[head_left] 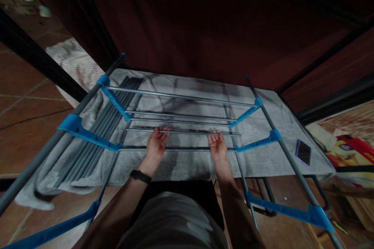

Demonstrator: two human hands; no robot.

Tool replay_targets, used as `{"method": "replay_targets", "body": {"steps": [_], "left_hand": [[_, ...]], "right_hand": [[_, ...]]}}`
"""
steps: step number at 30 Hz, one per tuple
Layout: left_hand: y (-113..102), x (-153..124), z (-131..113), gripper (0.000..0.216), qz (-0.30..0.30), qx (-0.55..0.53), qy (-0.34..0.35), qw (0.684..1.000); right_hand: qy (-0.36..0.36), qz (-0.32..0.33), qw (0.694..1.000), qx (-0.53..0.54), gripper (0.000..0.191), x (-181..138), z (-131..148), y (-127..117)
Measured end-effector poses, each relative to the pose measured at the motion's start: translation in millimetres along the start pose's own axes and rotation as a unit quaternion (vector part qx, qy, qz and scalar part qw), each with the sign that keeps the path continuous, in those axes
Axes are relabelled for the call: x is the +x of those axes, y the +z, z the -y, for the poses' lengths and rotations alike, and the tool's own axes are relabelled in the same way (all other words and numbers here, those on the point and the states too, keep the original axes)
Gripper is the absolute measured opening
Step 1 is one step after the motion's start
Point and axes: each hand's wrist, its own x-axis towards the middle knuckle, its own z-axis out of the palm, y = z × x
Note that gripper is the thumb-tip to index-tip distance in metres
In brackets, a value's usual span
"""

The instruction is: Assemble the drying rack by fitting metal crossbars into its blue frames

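A metal rack frame with grey tubes and blue plastic brackets (87,134) stands over a grey towel (187,163) on the floor. Both my hands reach palm-up under one loose silver rod (184,132) lying crosswise in the frame. My left hand (156,144) has its fingers curled up around the rod's left part. My right hand (217,144) does the same near the rod's right end. More silver rods (181,96) span the frame farther away. A black band sits on my left wrist.
A bundle of dark grey tubes (96,136) lies on the towel at the left. A phone (304,151) rests on the towel's right edge. A dark red wall rises behind. Tiled floor and a striped cloth (76,62) lie left; colourful packaging (350,148) sits right.
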Motion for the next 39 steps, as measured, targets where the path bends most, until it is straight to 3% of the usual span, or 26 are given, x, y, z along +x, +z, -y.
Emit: {"method": "replay_targets", "body": {"steps": [7, 13, 17, 24, 31, 39], "left_hand": [[-11.0, 14.7, -42.2, 0.034, -0.128, 0.007, 0.026, 0.991], [-29.8, 27.0, -67.2, 0.037, -0.158, -0.021, 0.073, 0.985], [-36.2, 34.4, -75.0, 0.025, -0.177, -0.016, 0.099, 0.979], [-37.8, 38.8, -75.9, 0.029, -0.174, -0.009, 0.105, 0.979], [-42.6, 38.0, -74.7, 0.022, -0.141, 0.012, 0.118, 0.983], [-33.4, 29.2, -68.5, 0.031, -0.127, -0.014, 0.092, 0.987]], "right_hand": [[-0.001, 0.010, 1.000, 0.005, 0.006, -0.3, 0.2, -0.1], [-0.007, 0.011, 1.000, -0.004, 0.005, 2.5, -1.4, -1.9], [-0.005, 0.006, 1.000, -0.001, 0.004, 2.1, -1.4, -1.8], [-0.014, 0.011, 1.000, -0.015, 0.001, 0.2, -0.6, -0.6], [-0.017, 0.009, 1.000, -0.021, 0.012, -0.2, -1.4, 0.0], [0.011, -0.013, 1.000, -0.006, 0.011, -1.2, 0.1, 4.6]]}}
